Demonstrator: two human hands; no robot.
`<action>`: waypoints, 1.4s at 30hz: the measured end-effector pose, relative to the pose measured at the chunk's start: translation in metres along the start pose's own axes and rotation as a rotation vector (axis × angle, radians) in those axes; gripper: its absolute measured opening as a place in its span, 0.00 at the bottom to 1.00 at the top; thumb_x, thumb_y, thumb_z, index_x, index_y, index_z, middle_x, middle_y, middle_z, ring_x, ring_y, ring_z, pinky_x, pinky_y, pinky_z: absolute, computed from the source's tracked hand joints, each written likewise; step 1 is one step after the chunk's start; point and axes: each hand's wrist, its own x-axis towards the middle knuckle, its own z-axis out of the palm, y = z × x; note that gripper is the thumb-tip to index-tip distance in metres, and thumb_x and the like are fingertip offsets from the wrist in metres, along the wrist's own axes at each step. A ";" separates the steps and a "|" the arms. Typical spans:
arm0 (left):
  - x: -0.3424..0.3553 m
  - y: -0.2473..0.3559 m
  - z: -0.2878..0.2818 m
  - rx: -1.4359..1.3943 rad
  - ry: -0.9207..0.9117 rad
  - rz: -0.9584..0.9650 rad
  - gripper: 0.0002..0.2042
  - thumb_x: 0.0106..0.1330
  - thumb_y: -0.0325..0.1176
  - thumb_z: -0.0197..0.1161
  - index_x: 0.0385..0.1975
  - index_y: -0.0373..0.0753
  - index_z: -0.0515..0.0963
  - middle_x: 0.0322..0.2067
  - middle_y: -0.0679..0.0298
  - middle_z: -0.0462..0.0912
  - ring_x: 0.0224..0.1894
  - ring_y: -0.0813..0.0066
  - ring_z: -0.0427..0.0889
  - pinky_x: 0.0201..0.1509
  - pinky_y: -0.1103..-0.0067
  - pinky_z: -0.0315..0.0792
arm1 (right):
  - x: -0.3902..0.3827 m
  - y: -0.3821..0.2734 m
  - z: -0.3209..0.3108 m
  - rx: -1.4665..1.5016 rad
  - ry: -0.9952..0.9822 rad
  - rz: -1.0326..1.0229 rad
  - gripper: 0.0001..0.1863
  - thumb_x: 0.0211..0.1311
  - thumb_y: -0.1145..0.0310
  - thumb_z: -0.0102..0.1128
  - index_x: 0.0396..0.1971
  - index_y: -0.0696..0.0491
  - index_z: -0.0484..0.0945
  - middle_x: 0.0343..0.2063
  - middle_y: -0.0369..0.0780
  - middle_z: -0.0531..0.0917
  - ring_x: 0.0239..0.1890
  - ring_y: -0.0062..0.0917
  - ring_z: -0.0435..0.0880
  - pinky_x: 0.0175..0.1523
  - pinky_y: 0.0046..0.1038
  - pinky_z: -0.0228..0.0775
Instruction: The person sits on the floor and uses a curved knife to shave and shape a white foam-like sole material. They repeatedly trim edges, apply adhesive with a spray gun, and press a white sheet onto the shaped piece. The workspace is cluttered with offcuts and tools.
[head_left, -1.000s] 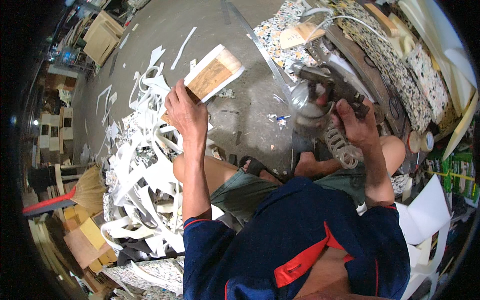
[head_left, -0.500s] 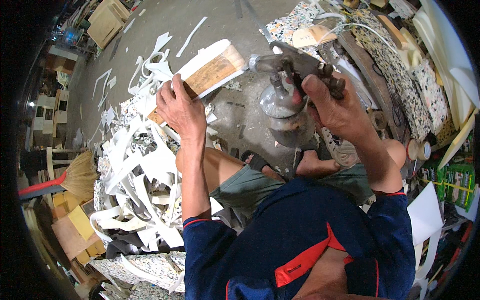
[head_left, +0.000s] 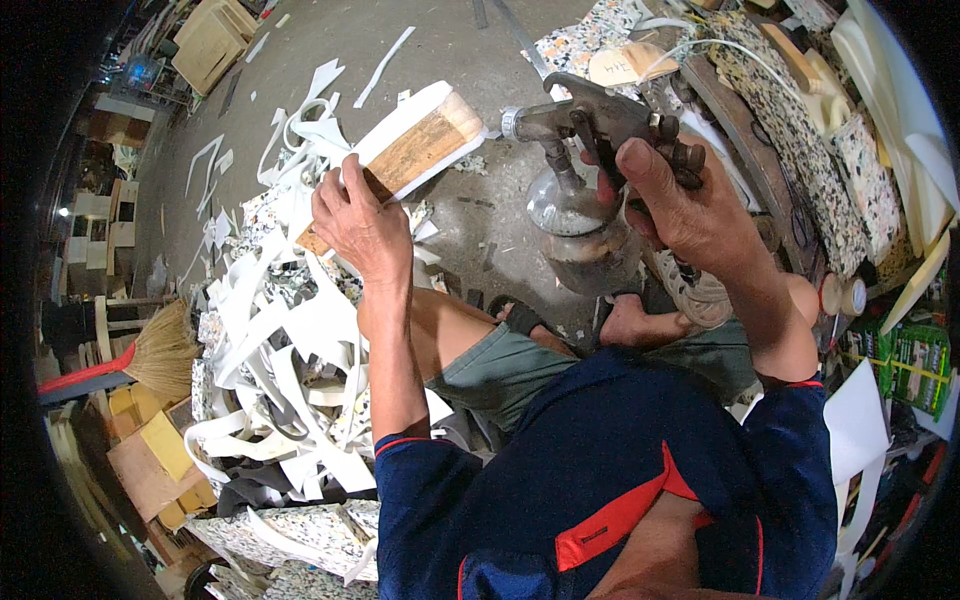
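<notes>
In my left hand (head_left: 360, 220) I grip one end of a wooden board (head_left: 425, 150), its sides wrapped with a white foam strip (head_left: 400, 115). The board slants up to the right above the scraps. My right hand (head_left: 690, 205) holds a dark metal spray gun (head_left: 610, 120) by its handle, the thumb raised over the back. A metal cup (head_left: 575, 225) hangs beneath the gun. The nozzle (head_left: 511, 123) faces the board's far end, a short gap apart. Some fingers of my right hand are hidden behind the gun.
White foam offcuts (head_left: 290, 350) pile up at my left, over speckled foam blocks (head_left: 280, 535). A straw broom (head_left: 165, 350) lies further left. Speckled foam slabs (head_left: 800, 130) lean at the right, with a thin pale hose (head_left: 740, 60) near them. Scraps litter the grey floor (head_left: 300, 50).
The spray gun and my right hand have shifted slightly right and down, widening the gap to the board. My left hand and the board have barely moved.
</notes>
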 end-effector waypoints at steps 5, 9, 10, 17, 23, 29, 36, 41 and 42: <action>-0.001 -0.004 -0.002 -0.005 0.021 0.001 0.34 0.46 0.19 0.71 0.59 0.44 0.72 0.53 0.55 0.75 0.58 0.50 0.71 0.61 0.57 0.66 | -0.002 -0.001 0.000 0.076 0.090 -0.014 0.31 0.71 0.37 0.52 0.40 0.54 0.82 0.24 0.32 0.81 0.16 0.09 0.68 0.19 0.17 0.57; 0.001 -0.004 -0.003 -0.016 0.030 -0.010 0.35 0.45 0.19 0.71 0.59 0.43 0.72 0.53 0.54 0.75 0.58 0.49 0.71 0.61 0.57 0.67 | -0.008 -0.008 -0.012 -0.018 0.050 0.057 0.29 0.69 0.41 0.59 0.30 0.58 0.81 0.22 0.31 0.78 0.25 0.14 0.73 0.29 0.24 0.67; 0.000 -0.003 -0.004 -0.017 0.026 -0.019 0.35 0.45 0.18 0.71 0.59 0.43 0.72 0.53 0.54 0.75 0.58 0.49 0.71 0.61 0.57 0.67 | -0.011 -0.010 -0.011 0.020 0.040 0.067 0.29 0.69 0.42 0.59 0.31 0.58 0.82 0.22 0.31 0.78 0.26 0.14 0.74 0.29 0.24 0.68; -0.001 -0.008 -0.004 -0.009 0.000 -0.035 0.34 0.47 0.17 0.67 0.60 0.41 0.72 0.54 0.50 0.75 0.58 0.47 0.71 0.61 0.56 0.67 | -0.013 -0.014 -0.008 0.146 -0.134 0.148 0.27 0.69 0.45 0.62 0.37 0.59 0.82 0.26 0.34 0.81 0.31 0.16 0.79 0.33 0.23 0.77; -0.001 -0.009 -0.006 -0.037 0.002 -0.037 0.33 0.47 0.18 0.66 0.59 0.37 0.71 0.53 0.49 0.76 0.58 0.48 0.71 0.61 0.57 0.67 | -0.020 -0.010 -0.010 0.184 -0.046 0.111 0.25 0.70 0.46 0.61 0.36 0.59 0.82 0.25 0.33 0.81 0.31 0.15 0.77 0.32 0.21 0.72; -0.007 -0.023 0.010 -0.319 0.007 -0.196 0.33 0.46 0.23 0.71 0.57 0.31 0.69 0.47 0.46 0.76 0.55 0.49 0.73 0.61 0.60 0.66 | -0.028 -0.008 -0.026 0.081 0.001 0.033 0.26 0.72 0.46 0.58 0.34 0.58 0.83 0.24 0.32 0.81 0.25 0.13 0.74 0.27 0.21 0.66; -0.024 -0.036 0.037 -0.573 -0.072 -0.273 0.38 0.47 0.32 0.78 0.59 0.34 0.65 0.50 0.47 0.80 0.52 0.51 0.82 0.57 0.65 0.74 | -0.036 -0.029 -0.029 0.101 -0.089 0.054 0.26 0.74 0.44 0.52 0.42 0.56 0.81 0.25 0.32 0.82 0.18 0.09 0.71 0.21 0.16 0.58; -0.039 -0.037 0.051 -0.614 -0.090 -0.226 0.36 0.47 0.37 0.81 0.57 0.35 0.70 0.49 0.51 0.81 0.52 0.51 0.82 0.57 0.65 0.75 | -0.030 -0.045 -0.020 0.084 -0.206 0.045 0.29 0.72 0.40 0.54 0.37 0.56 0.81 0.22 0.32 0.80 0.19 0.11 0.72 0.22 0.18 0.59; -0.040 -0.039 0.051 -0.593 -0.064 -0.167 0.36 0.47 0.37 0.82 0.56 0.34 0.71 0.49 0.51 0.81 0.52 0.51 0.82 0.56 0.65 0.75 | -0.028 -0.050 -0.017 0.096 -0.222 0.066 0.29 0.71 0.40 0.55 0.33 0.56 0.82 0.20 0.31 0.79 0.19 0.11 0.73 0.22 0.19 0.59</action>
